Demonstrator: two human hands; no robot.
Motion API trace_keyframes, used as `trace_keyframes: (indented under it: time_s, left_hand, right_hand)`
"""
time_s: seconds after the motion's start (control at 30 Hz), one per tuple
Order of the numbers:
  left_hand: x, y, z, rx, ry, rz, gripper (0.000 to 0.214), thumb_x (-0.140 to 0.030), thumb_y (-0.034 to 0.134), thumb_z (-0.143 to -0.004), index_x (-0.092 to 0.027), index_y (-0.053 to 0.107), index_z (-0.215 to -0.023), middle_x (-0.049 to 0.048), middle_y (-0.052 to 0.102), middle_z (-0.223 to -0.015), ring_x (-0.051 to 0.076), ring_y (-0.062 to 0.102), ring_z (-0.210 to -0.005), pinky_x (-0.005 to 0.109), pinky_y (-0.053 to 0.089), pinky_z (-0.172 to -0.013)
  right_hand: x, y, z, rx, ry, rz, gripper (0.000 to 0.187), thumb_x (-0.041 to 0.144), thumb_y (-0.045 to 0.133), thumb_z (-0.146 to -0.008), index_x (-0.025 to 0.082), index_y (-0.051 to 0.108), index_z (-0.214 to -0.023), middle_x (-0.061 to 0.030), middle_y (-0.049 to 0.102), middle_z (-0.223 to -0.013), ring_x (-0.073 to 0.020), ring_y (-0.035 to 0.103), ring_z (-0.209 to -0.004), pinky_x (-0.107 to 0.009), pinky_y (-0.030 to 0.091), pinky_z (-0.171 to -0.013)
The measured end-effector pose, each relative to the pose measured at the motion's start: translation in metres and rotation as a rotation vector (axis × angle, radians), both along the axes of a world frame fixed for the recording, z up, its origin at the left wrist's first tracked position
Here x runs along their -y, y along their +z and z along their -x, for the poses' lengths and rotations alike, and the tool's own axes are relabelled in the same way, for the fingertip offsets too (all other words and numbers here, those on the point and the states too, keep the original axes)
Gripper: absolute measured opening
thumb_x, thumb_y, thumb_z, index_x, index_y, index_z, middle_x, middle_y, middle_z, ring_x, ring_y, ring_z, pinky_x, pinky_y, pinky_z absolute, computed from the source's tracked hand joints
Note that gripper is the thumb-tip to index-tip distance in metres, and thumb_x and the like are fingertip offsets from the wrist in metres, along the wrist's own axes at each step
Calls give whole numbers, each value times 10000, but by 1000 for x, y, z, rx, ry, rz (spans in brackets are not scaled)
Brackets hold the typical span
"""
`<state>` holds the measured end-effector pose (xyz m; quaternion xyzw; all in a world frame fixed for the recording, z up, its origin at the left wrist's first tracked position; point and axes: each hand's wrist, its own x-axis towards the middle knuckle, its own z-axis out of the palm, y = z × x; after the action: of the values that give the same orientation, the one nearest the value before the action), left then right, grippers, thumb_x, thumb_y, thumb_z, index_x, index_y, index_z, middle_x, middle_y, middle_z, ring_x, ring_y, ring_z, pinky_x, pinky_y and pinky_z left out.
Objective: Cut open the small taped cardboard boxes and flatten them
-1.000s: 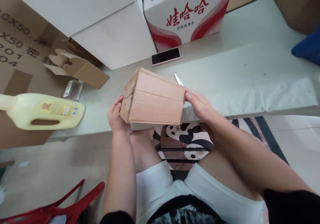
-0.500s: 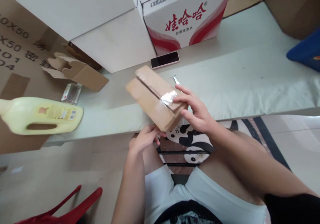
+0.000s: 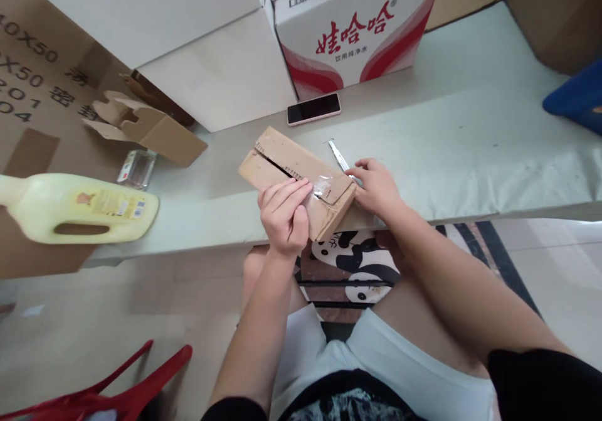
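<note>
A small brown cardboard box (image 3: pixel 282 160) rests on the near edge of the pale table (image 3: pixel 470 157), its top flaps partly joined by clear tape (image 3: pixel 324 187). My left hand (image 3: pixel 283 215) lies on the box's near side, fingers pressed flat against the taped flap. My right hand (image 3: pixel 377 186) holds the box's right end, fingers curled on it. A thin metal blade (image 3: pixel 338 155) lies on the table just behind my right hand.
A phone (image 3: pixel 313 108) lies behind the box, in front of a red-and-white printed carton (image 3: pixel 357 26). A yellow jug (image 3: pixel 79 216), a clear tape roll (image 3: pixel 136 169) and an open small carton (image 3: pixel 145 129) lie at the left. A red chair (image 3: pixel 94 389) stands lower left.
The box was turned from its plain side to the taped flaps and set lower on the table edge. My left hand came from beneath onto the top; my right hand slid to the right end.
</note>
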<state>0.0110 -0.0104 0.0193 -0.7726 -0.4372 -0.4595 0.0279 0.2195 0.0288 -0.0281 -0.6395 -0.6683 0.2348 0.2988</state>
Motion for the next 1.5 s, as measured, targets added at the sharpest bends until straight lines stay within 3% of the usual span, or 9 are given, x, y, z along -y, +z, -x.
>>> trace_keyframes:
  time_s: [0.13,0.23,0.43,0.6,0.77,1.03,1.23,1.33,1.5]
  left_hand:
    - [0,-1,-4,14,32,8,412,-306,394,-922,-250,794,-1004,39,805,-1035,236,712,-1006,465,452,-1008]
    - [0,4,-5,2,-13,26,349,-306,449,-904,-247,779,-999,35,805,-1041,238,704,-987,466,449,-974]
    - [-1,9,-7,-50,-73,93,307,-306,496,-882,-286,782,-992,12,804,-1039,235,673,-954,472,420,-958]
    - [-1,5,-10,-22,-28,91,359,-309,434,-913,-286,791,-932,19,805,-986,238,665,-934,482,418,-963]
    - [1,-1,-13,32,31,77,316,-350,442,-888,-237,712,-1008,68,751,-1005,248,639,-939,483,420,-948]
    - [1,-15,-21,143,73,-73,276,-332,356,-905,-249,609,-831,44,651,-806,239,595,-814,510,370,-1021]
    - [0,-16,-22,168,63,-74,250,-304,369,-882,-246,607,-830,46,648,-816,238,591,-809,496,364,-1028]
    - [0,-16,-22,170,55,-87,248,-292,370,-878,-238,607,-835,43,644,-814,232,598,-814,483,353,-1043]
    - [0,-15,-22,107,107,-89,297,-321,323,-891,-228,590,-800,53,641,-774,233,602,-798,478,373,-1017]
  right_hand:
    - [-5,-1,-3,231,5,35,203,261,551,-856,194,701,-975,-193,687,-1075,-397,583,-1074,-572,463,-898]
    - [-4,2,-4,238,-59,101,259,222,558,-819,185,641,-1062,-168,705,-1007,-332,601,-917,-478,474,-776]
    - [-1,20,-10,-188,-199,159,442,191,504,-845,232,561,-1282,-19,601,-690,-199,495,-569,-370,433,-604]
    - [6,45,-16,-795,-46,-122,219,299,497,-920,291,646,-1081,14,580,-769,-141,563,-641,-324,525,-635]
    - [17,65,-15,-853,92,-301,643,456,783,-763,360,523,-1342,-12,644,-1027,-200,664,-904,-398,600,-811]
    - [25,73,-12,-940,214,-251,832,650,849,-601,344,527,-1305,-16,666,-1037,-186,672,-792,-378,613,-712]
    - [28,71,-5,-1068,230,-165,399,608,730,-801,297,510,-920,99,473,-529,-117,437,-386,-292,399,-391]
    - [30,71,-3,-1007,206,-166,326,558,657,-878,289,475,-846,107,378,-482,-99,333,-346,-279,325,-373]
    - [34,84,-9,-789,286,-236,92,312,623,-852,236,579,-826,76,429,-507,-90,344,-410,-264,295,-412]
